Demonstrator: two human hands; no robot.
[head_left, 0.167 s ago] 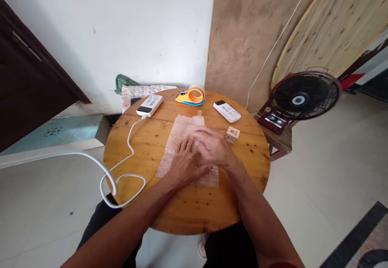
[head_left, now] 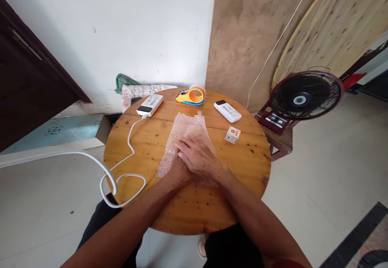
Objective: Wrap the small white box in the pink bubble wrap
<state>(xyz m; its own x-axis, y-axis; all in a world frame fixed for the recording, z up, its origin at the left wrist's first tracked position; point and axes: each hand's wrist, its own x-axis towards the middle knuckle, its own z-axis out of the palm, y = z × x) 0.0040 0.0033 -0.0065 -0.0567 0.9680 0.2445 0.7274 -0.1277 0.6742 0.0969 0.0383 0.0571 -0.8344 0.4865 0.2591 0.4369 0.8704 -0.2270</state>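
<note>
A sheet of bubble wrap (head_left: 189, 126) lies flat on the round wooden table (head_left: 194, 215) in front of me. My left hand (head_left: 181, 170) rests palm down on it, its fingers mostly covered by my other hand. Across the back of it lies my right hand (head_left: 200, 158), fingers stretched out and pointing to the upper left. Neither hand grips anything that I can see. A small piece of clear tape (head_left: 199, 113) shows at the wrap's far edge. Right of the wrap is a small printed cardboard box (head_left: 233, 134).
A yellow and blue tape dispenser (head_left: 192, 95) stands at the table's far edge. Two white power banks flank it, the left one (head_left: 150, 105) with a white cable (head_left: 129, 138) plugged in, the right one (head_left: 228, 111) without. A fan (head_left: 304, 96) stands to the right.
My right hand has come down and to the left onto the back of my left hand, covering its fingers. The left hand has stayed in about the same place.
</note>
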